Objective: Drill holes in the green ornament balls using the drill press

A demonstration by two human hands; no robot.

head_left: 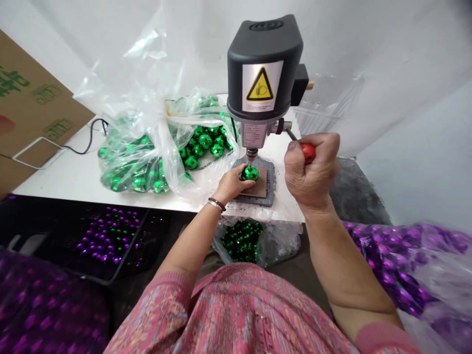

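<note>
A shiny green faceted ball (251, 173) rests on a brown board (258, 188) over the grey base of a small bench drill press (264, 54). My left hand (235, 184) grips that ball from the left, thumb in front and fingers behind. Directly above, the drill bit (251, 161) points down and meets the top of the ball; whether it has gone in, I cannot tell. My right hand (313, 169) is wrapped round the red knob (307, 153) of the drill's feed lever, to the right of the machine.
Clear plastic bags of green balls (140, 172) lie on the white table (59, 183) at left. A cardboard box (33, 108) stands far left. Below the table edge hangs a bag of green balls (241, 241). Purple balls in bags (398, 260) flank both sides.
</note>
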